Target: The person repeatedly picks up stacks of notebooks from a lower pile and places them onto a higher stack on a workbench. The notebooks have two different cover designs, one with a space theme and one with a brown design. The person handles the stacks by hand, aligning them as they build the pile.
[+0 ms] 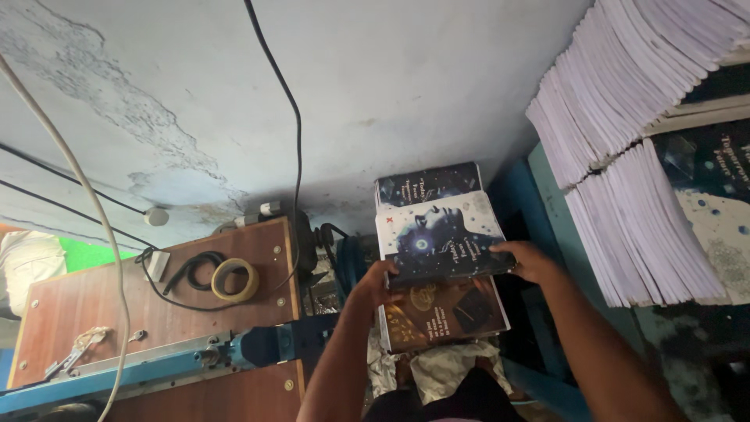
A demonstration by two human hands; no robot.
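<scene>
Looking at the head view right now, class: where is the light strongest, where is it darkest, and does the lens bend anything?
Head view: light is strongest on the pale wall and the white page stacks at right; darkest low right beside the blue shelf; both hands, left and right, on the book, are dim but sharp; the wide lens tilts the wall and stacks.

Daylight washes the pale wall [406, 86] bright and a little hazy, while the lower right corner sinks into shadow; the stacked paper [625, 101] bends with wide-angle distortion, edges soft
</scene>
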